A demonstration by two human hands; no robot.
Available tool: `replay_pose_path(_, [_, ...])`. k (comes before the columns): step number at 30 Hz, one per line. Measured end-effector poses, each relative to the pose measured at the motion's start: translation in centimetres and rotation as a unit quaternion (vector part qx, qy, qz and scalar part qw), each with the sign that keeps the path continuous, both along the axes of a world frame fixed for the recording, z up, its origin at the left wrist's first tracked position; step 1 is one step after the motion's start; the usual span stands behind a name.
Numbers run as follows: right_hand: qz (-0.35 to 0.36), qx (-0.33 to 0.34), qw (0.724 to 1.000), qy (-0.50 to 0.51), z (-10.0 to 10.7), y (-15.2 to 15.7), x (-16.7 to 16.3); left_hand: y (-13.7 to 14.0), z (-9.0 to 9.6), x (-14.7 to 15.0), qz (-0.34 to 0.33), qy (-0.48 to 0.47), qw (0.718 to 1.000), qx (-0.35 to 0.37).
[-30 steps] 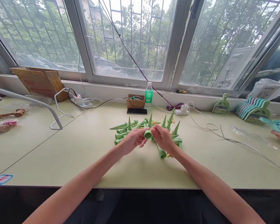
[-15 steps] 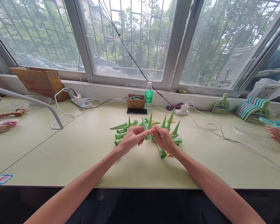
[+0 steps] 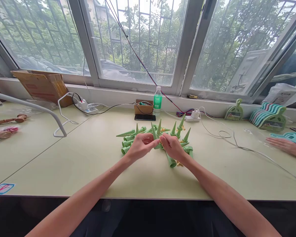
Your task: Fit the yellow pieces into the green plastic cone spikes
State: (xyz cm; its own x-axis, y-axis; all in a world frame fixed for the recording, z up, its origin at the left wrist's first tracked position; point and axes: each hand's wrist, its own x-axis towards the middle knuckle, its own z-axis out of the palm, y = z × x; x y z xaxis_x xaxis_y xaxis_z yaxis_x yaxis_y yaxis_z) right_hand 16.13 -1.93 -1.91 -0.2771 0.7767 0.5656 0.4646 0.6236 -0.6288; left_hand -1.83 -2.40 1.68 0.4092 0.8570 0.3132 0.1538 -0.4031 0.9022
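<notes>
My left hand (image 3: 141,145) is closed around the base of a green plastic plant watering spike (image 3: 153,131), whose tip points up. Against its lower end, my right hand (image 3: 172,144) pinches a small yellow valve, mostly covered by the fingers. Several more green spikes and tubes lie and stand around both hands: lying tubes (image 3: 126,144) on the left, upright spikes (image 3: 180,126) on the right. Nearer to me, an open-ended tube (image 3: 172,162) lies below my right hand, beside loose yellow valves (image 3: 179,163).
Behind the pile are a black phone (image 3: 145,117), a small cardboard box (image 3: 148,108) and a green-labelled bottle (image 3: 157,101). White cables (image 3: 233,138) cross the table at right. A co-worker's hand (image 3: 283,144) rests on a blue dustpan (image 3: 294,137). A grey curved bar (image 3: 43,109) spans the left.
My two hands stay together at the same spot, with only slight finger movement. At far right, the co-worker's hand and the blue dustpan have moved left and lower.
</notes>
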Motion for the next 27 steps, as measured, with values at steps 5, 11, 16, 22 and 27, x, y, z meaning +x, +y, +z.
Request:
replay_pose_path(5, [-0.003, 0.003, 1.000, -0.003, 0.0, 0.0, 0.0, 0.1, -0.3, 0.1, -0.004, -0.012, 1.000, 0.022])
replay_pose_path(11, [-0.003, 0.002, 1.000, -0.002, -0.1, 0.1, 0.0, 0.1, -0.4, 0.1, -0.006, -0.008, 0.998, 0.059])
replay_pose_path(16, [-0.001, 0.002, 1.000, -0.003, 0.0, 0.0, -0.1, 0.4, -0.8, 0.1, 0.012, 0.019, 0.994, 0.112])
replay_pose_path(22, [-0.002, -0.002, 1.000, -0.009, 0.1, 0.0, 0.0, 0.6, -1.2, -0.1, 0.036, 0.066, 0.979, 0.188])
replay_pose_path(27, [-0.003, -0.007, 1.000, -0.012, 0.1, 0.1, 0.0, 0.8, -1.6, -0.1, 0.059, 0.100, 0.954, 0.276])
